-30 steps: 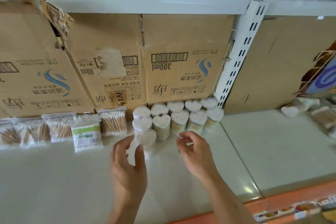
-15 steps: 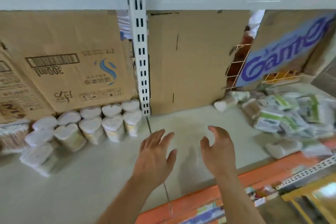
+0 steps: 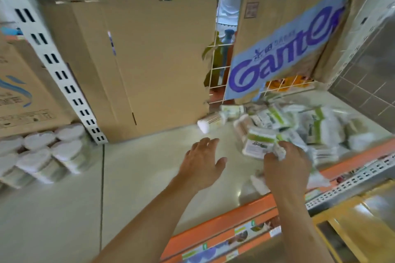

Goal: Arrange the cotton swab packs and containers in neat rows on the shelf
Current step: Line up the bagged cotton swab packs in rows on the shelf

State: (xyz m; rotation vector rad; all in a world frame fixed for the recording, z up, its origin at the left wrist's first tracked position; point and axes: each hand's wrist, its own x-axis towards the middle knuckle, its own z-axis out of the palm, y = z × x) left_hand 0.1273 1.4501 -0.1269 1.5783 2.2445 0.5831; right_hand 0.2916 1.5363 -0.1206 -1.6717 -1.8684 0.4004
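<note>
A loose heap of cotton swab packs (image 3: 310, 124) with green and white labels lies at the right of the white shelf (image 3: 149, 168). My right hand (image 3: 286, 166) grips the near corner of one green-labelled pack (image 3: 258, 143) at the heap's front. My left hand (image 3: 203, 162) hovers over the bare shelf just left of the heap, fingers spread and holding nothing. Heart-shaped swab containers (image 3: 42, 156) stand in rows at the far left. A round swab tube (image 3: 211, 121) lies on its side by the back wall.
Cardboard boxes (image 3: 149, 66) line the back of the shelf, one with a blue Gamten print (image 3: 284, 49). A slotted white upright (image 3: 55, 70) separates the two bays. An orange price rail (image 3: 235, 220) runs along the front edge. A wire grid (image 3: 215, 83) shows behind the heap.
My view has swung right, away from the containers toward the heap. Both hands moved right across the shelf, and my right hand has taken hold of a green-labelled pack.
</note>
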